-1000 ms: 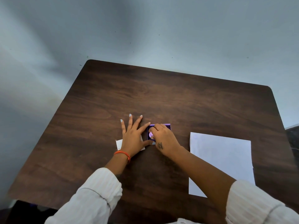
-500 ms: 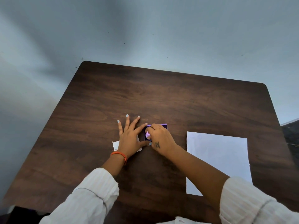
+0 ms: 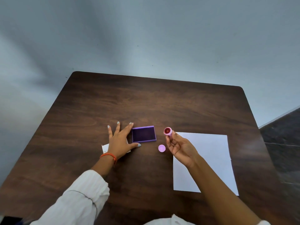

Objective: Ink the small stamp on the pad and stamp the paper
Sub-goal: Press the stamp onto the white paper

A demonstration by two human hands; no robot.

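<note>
A dark wood-grain table (image 3: 146, 101) with a low sheen is seen. Matt white paper (image 3: 211, 153) is laid at 3 o'clock of the purple plastic ink pad (image 3: 143, 134). Smooth pink plastic is shown by the stamp (image 3: 168, 131) and cap (image 3: 161, 148).

Pad (image 3: 143, 134) sits mid-table (image 3: 146, 101); paper (image 3: 209, 153) lies to its right. Cap (image 3: 161, 148) rests between them, nearer the person. Card (image 3: 105, 147) (partly under left hand (image 3: 121, 140)) lies left of pad.
</note>
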